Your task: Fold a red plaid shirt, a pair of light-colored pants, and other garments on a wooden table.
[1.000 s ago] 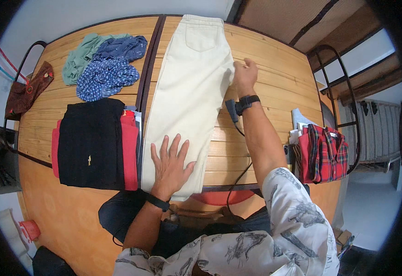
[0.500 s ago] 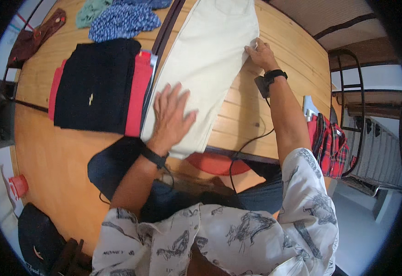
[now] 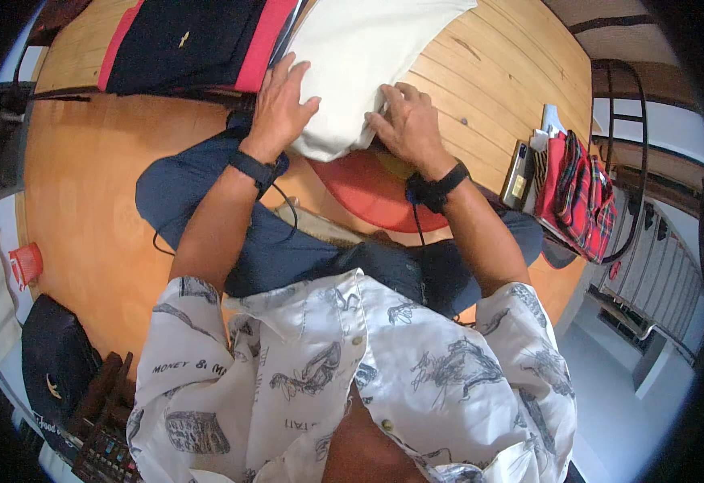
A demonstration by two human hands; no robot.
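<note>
A pair of cream trousers [image 3: 368,48] lies lengthwise on the wooden table, its lower end reaching the near edge in front of me. My left hand [image 3: 282,113] rests flat with fingers spread along the left side of the cloth, close to that end. At the opposite side, my right hand [image 3: 410,129] has its fingers curled at the trousers' edge, with a small fold of cloth by the thumb and forefinger. The far part of the trousers runs out of the picture.
A stack of folded clothes, black [image 3: 195,44] over red, sits left of the trousers. To the right are a phone [image 3: 516,174] and a red plaid garment [image 3: 587,189] at the table's edge. A red round seat [image 3: 376,197] shows below the table edge, between my legs.
The view has shifted toward my lap. My right hand has come from far up the trousers' right edge down to near the lower end. My left hand stays flat by the left edge.
</note>
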